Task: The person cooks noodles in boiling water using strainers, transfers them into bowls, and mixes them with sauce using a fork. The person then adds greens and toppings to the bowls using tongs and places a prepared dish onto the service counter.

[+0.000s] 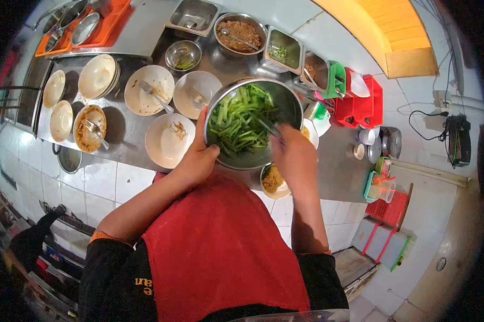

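My left hand [197, 155] grips the left rim of a large steel bowl [295, 107], which is tilted toward me. Cut green vegetables [242, 115] fill much of the bowl. In my right hand [296, 153], closed at the bowl's right side, is the handle of a metal utensil [268, 127]; its far end is hidden among the greens, so I cannot tell its kind. Below the bowl, a dish of yellow noodles [274, 181] shows partly beside my right wrist. A white bowl [169, 140] with a few brown scraps stands close to my left hand.
Used bowls with cutlery, such as a sauce-stained one [89, 129], and a bowl stack [98, 76] cover the counter's left. Along the back are a bowl of brown minced food [241, 36] and steel containers [285, 49]. Red baskets [362, 102] and small cups [367, 137] stand right.
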{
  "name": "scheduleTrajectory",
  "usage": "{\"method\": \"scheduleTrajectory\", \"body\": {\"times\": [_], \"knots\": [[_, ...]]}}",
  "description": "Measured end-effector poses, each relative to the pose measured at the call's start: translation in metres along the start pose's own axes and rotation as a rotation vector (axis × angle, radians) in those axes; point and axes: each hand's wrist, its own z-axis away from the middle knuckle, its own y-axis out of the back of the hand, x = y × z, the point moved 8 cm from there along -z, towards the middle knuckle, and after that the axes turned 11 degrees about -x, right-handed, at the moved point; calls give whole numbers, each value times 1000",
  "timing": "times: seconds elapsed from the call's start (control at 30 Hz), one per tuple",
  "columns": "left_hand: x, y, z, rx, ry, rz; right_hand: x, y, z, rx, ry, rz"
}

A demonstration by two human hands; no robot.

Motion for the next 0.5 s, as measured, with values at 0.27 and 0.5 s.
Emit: {"method": "scheduleTrajectory", "body": {"times": [0.27,0.5], "knots": [[13,-3,1,0,-17,-24,-2,3,23,-234,64,-6],[14,-2,4,-25,-41,-10,5,21,10,48,-42,122]]}}
